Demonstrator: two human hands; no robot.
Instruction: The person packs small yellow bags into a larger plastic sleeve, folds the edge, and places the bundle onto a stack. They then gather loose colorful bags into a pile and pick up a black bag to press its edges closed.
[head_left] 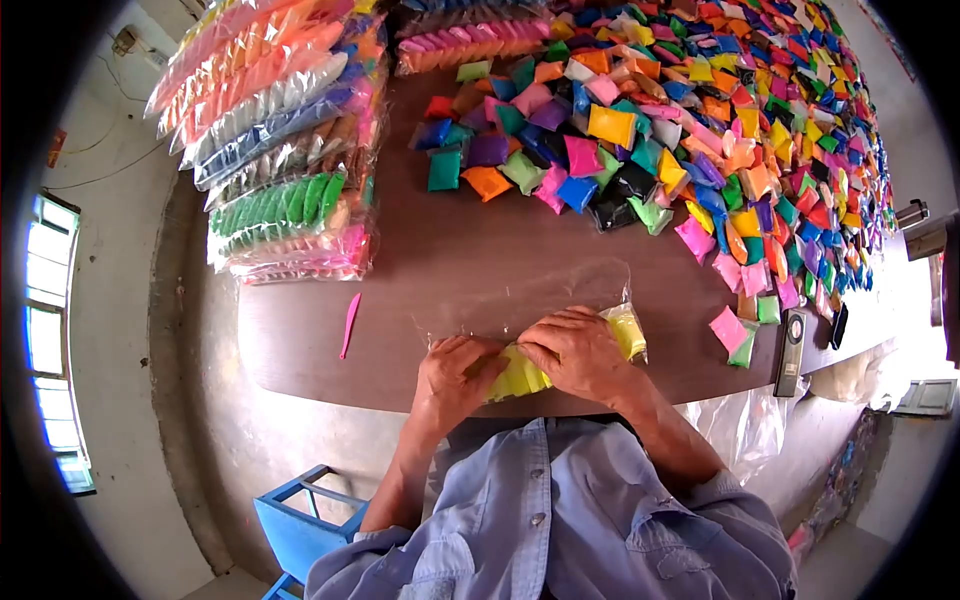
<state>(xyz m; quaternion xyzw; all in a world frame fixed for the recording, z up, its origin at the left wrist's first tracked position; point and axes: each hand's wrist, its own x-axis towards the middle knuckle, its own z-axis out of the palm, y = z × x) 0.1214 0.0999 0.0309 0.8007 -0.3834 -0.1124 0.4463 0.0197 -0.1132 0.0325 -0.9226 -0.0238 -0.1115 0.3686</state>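
Lying along the near edge of the table (310,345), a clear bag (575,282) of yellow packets (520,375) sits under both hands. The left hand (455,378) grasps its left end, fingers curled in. The right hand (580,348) grips farther along, fingers bent over the top, with yellow showing on either side of it. How hard either hand presses, I cannot tell.

The bag looks light, soft and thin-skinned; its film is likely slippery and could crease or tear if pinched hard. The packets seem pliable, so a broad hold over the filled row should suit better than tugging at the loose film, which spreads flat beyond the fingers.

A pink tool (350,325) lies on the table to the left, apart from the bag. Farther back on that side are stacked bags (275,150) of sorted colours. Loose packets (585,155) heap across the far and right side, a few straggling down towards the near edge, next to a silver tool (790,350). These stragglers would be the likeliest hindrance to the right. A blue stool (305,530) stands below, left of the person.
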